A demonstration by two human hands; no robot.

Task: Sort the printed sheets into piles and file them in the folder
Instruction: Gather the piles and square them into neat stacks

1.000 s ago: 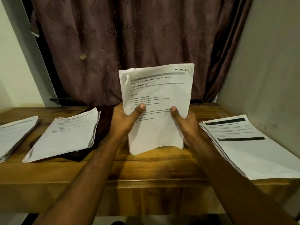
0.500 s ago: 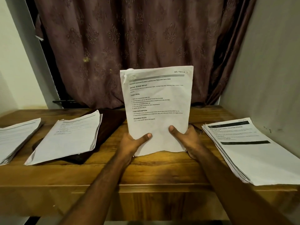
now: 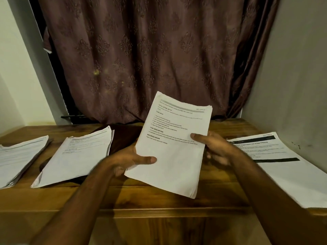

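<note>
I hold a squared stack of printed sheets (image 3: 174,149) tilted above the middle of the wooden table (image 3: 159,200). My left hand (image 3: 129,160) grips its left edge, thumb on the top page. My right hand (image 3: 214,147) pinches the right edge, thumb on the text. A dark brown folder (image 3: 123,137) lies behind, partly under a pile of sheets (image 3: 77,154). Another pile (image 3: 19,156) lies at the far left. A third pile (image 3: 276,163) with black header bars lies at the right.
A brown patterned curtain (image 3: 150,59) hangs behind the table. A grey wall (image 3: 297,85) closes the right side, close to the right pile. The table's front edge (image 3: 159,213) runs just below the held stack.
The stack stood upright with its bottom edge on the table; now it is lifted, laid back and turned clockwise. My left hand has shifted to its left edge, my right to its right edge.
</note>
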